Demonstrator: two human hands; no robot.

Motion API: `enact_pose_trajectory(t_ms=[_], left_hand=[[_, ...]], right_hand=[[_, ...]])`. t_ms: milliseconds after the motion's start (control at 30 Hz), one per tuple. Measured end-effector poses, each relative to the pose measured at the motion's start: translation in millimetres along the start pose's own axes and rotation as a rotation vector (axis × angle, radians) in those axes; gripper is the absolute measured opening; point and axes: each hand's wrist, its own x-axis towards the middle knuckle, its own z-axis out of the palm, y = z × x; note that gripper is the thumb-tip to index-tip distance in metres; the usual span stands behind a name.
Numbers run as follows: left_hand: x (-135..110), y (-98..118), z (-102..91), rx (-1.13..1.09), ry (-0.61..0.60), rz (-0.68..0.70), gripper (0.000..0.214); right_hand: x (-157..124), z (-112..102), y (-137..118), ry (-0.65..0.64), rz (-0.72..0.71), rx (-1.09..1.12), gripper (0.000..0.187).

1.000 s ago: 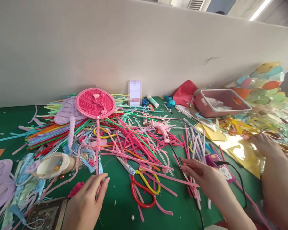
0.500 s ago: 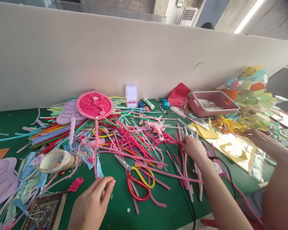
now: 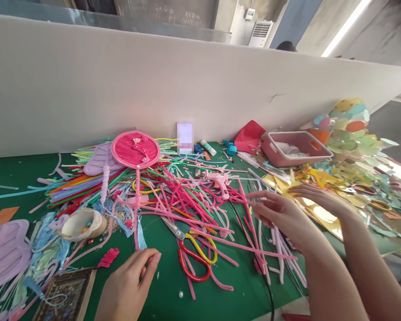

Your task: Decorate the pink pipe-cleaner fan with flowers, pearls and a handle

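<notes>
Near the front edge, my left hand (image 3: 128, 283) is closed, thumb and index tip pressed together; whatever they may pinch is too small to make out. A white bead (image 3: 181, 294) lies to its right, beside red-and-yellow scissors (image 3: 194, 256). My right hand (image 3: 280, 216) hovers over pink chenille stems (image 3: 254, 223), fingers spread, nothing visible in them. Above the left hand rests a round pink fan (image 3: 135, 149) with small flowers. A pink glue gun (image 3: 221, 185) lies among cut stems.
Another forearm and hand (image 3: 321, 198), seemingly a co-worker's, reach over yellow sheets at right. A pink basket (image 3: 296, 162) stands behind. The glue gun's black cord (image 3: 245, 227) runs to the front edge. Purple fans, tassels, a bead cup (image 3: 83, 223) and a framed tray (image 3: 63, 294) crowd the left.
My right hand has lifted off the pink stems and its fingers have opened. The other hand at right has moved left. My left hand stays put.
</notes>
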Motion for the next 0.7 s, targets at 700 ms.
enact_pose_trajectory(t_ms=[700], left_hand=[[27,11,-16.1,0.243,0.334,0.663,0.038]], right_hand=[[-48,143,-63,-0.441,-0.261,1.128,0.032]])
